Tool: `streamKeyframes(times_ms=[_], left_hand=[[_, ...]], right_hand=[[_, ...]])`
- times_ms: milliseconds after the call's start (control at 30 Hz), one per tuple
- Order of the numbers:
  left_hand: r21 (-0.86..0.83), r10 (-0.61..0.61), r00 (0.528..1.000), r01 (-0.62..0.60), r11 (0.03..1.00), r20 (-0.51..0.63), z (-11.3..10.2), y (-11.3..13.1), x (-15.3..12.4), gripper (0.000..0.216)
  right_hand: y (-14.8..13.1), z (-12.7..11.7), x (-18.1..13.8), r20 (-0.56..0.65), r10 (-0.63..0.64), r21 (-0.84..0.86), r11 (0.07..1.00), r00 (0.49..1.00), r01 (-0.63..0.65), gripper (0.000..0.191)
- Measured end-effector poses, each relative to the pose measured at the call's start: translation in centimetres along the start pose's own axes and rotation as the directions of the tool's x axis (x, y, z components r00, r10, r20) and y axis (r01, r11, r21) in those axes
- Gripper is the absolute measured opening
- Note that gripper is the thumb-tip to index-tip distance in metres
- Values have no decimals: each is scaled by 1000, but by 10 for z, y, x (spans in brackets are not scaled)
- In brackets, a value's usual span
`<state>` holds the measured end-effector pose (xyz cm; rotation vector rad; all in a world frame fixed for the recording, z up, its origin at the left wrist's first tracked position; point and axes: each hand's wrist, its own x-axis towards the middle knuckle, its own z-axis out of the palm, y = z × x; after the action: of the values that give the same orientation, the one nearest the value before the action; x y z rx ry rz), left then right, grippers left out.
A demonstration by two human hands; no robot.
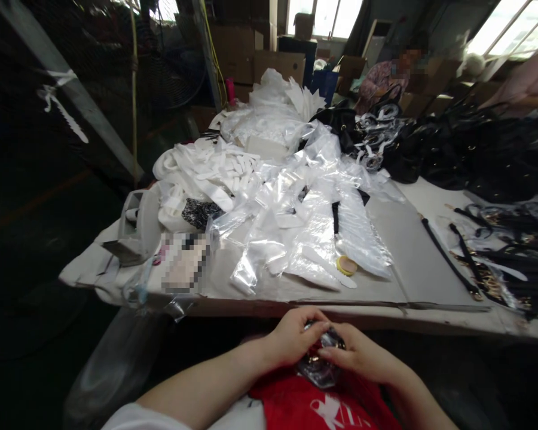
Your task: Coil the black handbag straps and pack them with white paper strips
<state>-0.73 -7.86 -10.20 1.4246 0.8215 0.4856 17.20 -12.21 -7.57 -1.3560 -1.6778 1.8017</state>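
Note:
Both my hands meet in my lap, below the table's front edge. My left hand (296, 337) and my right hand (363, 358) are curled round a small clear plastic bag (319, 370) with a dark strap and gold metal fittings inside. The bag rests over red cloth (314, 403) on my lap. On the table just ahead lie several clear plastic bags (305, 233) and a small round yellow tape roll (347, 265).
The grey table (403, 251) holds heaps of white paper strips (210, 173), black straps with gold hardware (497, 263) at the right and black bags (475, 155) behind. A large clear bag (112, 370) hangs at the left. Two people sit at the far right.

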Motion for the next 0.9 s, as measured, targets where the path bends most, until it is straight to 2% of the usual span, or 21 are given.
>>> streamKeyframes(times_ms=[100,167,233,300,367,433,500,633,667,733,800,900], left_hand=[[27,-133,991,133,991,23,5,-16,-12,29],[30,-185,983,184,982,22,6,-22,-18,29],[24,-206,979,206,978,2,5,-22,-21,29],[39,-205,979,205,978,-1,4,-19,-22,31],[53,-196,980,194,980,38,2,-15,-23,33],[48,-188,977,184,982,97,1,-13,-23,35],[31,-186,972,184,982,142,0,-14,-23,37],[-5,-180,959,186,983,218,2,-15,-23,40],[-9,-179,957,185,983,227,3,-15,-23,40],[16,-175,964,175,984,200,7,-14,-23,37],[63,-166,976,158,985,141,11,-14,-22,35],[105,-134,986,124,987,99,15,-15,-21,34]], right_hand=[[11,9,-2,86,85,-51,995,993,-80,28],[13,4,-4,76,144,-120,984,987,-134,28],[10,-11,-4,-13,145,-160,976,989,-146,23],[5,-34,-2,-182,100,-185,974,978,-134,25],[2,-56,2,-357,51,-231,963,933,-141,36],[3,-69,7,-480,9,-301,938,877,-174,41],[8,-71,13,-521,-43,-383,904,852,-189,40],[19,-59,25,-494,-128,-484,862,860,-150,37],[21,-57,29,-520,-160,-508,848,839,-152,35],[22,-55,39,-598,-260,-593,780,758,-201,31],[21,-56,52,-630,-372,-698,656,682,-286,29],[20,-59,72,-585,-450,-788,514,675,-339,28]])
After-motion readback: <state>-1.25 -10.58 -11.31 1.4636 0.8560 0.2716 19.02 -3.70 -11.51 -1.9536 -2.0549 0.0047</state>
